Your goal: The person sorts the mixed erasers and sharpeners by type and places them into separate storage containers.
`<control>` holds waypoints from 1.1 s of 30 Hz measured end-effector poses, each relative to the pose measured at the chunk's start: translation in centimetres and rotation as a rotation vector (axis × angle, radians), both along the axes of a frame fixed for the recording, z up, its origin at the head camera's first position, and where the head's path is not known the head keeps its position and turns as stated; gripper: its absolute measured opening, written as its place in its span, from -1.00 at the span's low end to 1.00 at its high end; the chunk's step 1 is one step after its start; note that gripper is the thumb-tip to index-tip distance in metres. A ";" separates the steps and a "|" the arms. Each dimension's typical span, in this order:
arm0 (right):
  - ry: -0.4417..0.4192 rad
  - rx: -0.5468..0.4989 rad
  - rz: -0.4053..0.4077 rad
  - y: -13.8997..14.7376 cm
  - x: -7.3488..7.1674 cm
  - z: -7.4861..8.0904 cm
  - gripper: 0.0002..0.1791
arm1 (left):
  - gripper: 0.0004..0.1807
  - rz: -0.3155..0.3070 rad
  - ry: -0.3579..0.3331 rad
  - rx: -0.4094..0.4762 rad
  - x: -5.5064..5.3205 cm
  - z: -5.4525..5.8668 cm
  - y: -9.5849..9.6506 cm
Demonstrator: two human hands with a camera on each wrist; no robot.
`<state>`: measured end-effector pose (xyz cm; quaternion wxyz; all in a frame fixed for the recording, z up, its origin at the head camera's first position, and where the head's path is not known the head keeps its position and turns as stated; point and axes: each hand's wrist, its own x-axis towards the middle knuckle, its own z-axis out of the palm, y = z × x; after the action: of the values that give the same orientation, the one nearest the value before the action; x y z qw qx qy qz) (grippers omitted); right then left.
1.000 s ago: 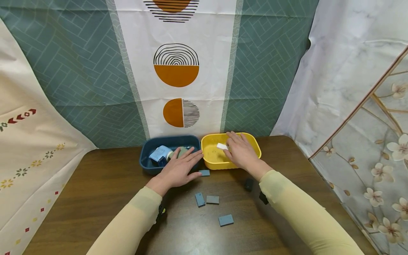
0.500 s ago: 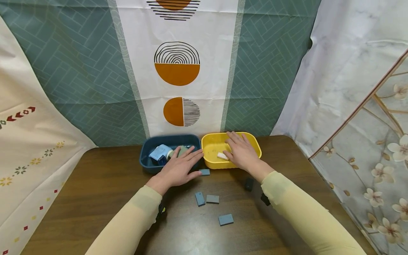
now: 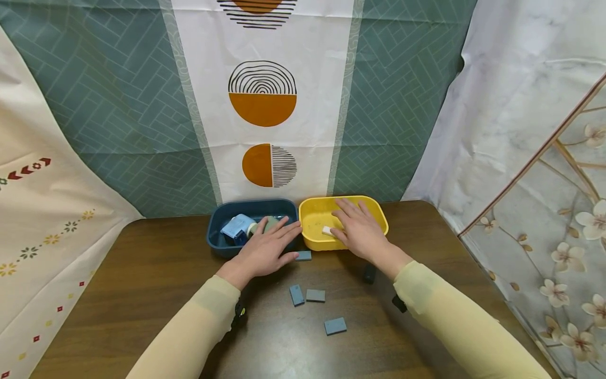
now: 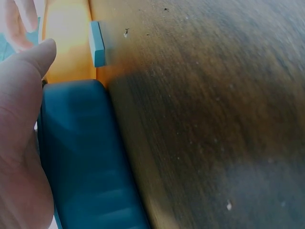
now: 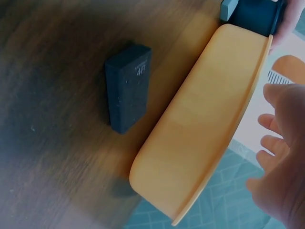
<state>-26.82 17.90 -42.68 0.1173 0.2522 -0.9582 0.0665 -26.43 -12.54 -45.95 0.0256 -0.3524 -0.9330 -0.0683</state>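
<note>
Has white block (image 3: 326, 230) nearer front of yellow tub (image 3: 331, 245) than a second ago; holds right hand (image 3: 360, 230) loosely spread, thumb contact with block unclear, left hand (image 3: 266, 250) straight-fingered over blue tub (image 3: 253, 207).

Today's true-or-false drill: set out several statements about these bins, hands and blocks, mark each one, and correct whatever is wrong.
1. In the head view, the blue bin stands left of the yellow bin. True.
2. The white piece appears outside both bins. False: it appears within the yellow bin.
3. The left hand reaches over the blue bin. True.
4. The right hand is over the blue bin. False: it is over the yellow bin.
5. The dark block bears light lettering. True.
6. Only one flat bluish-grey block lies on the table. False: four show.
</note>
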 end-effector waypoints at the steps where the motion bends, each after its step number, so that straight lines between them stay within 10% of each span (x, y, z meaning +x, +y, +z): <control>1: 0.000 0.000 0.004 -0.1 0.1 0.1 -0.41 | -0.21 0.000 0.001 0.001 0.0 0.1 0.0; 19: 0.037 -0.076 0.157 -0.8 4.2 -0.9 -0.45 | -0.28 0.020 -0.003 -0.004 0.0 0.1 0.1; 33: -0.023 -0.050 0.253 -1.3 4.7 -2.0 -0.49 | -0.31 0.019 -0.005 0.009 0.1 0.2 0.2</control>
<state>-22.07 16.63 -44.69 0.1034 0.3674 -0.9180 0.1075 -26.33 -12.34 -45.78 0.0256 -0.3434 -0.9360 -0.0730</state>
